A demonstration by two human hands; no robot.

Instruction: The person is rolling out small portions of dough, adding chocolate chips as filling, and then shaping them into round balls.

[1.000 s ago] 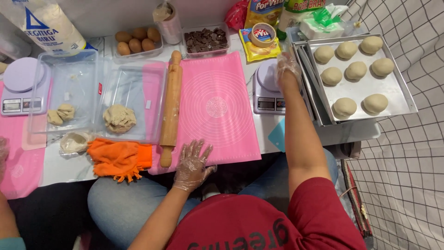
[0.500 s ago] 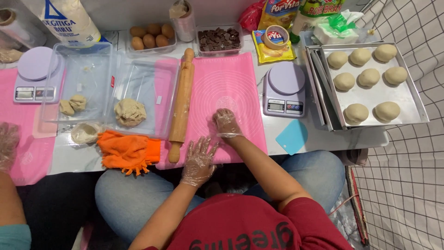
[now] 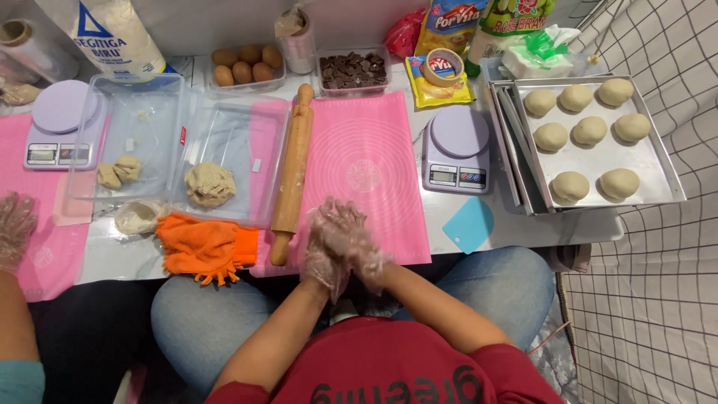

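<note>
Plastic-gloved, my left hand (image 3: 323, 254) and right hand (image 3: 357, 241) press together, each grip empty, over the pink silicone mat (image 3: 374, 161) beside the wooden rolling pin (image 3: 292, 176).

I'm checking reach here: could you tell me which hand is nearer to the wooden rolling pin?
Left. The left hand is just right of the rolling pin's near end; the right hand, pressed against it, is farther right.

Rolling pin (image 3: 292, 170): wood, smooth, matt. Mat (image 3: 374, 161): pink, smooth, soft sheen. Tray (image 3: 662, 168): metal, dull shine. Gloves on both hands (image 3: 340, 247): thin clear plastic, crinkled. Containers (image 3: 153, 112): clear glossy plastic. Cloth (image 3: 202, 247): orange, fuzzy. Dough lump (image 3: 209, 184): rough, matt. Scale (image 3: 458, 146): lilac plastic, smooth.
</note>
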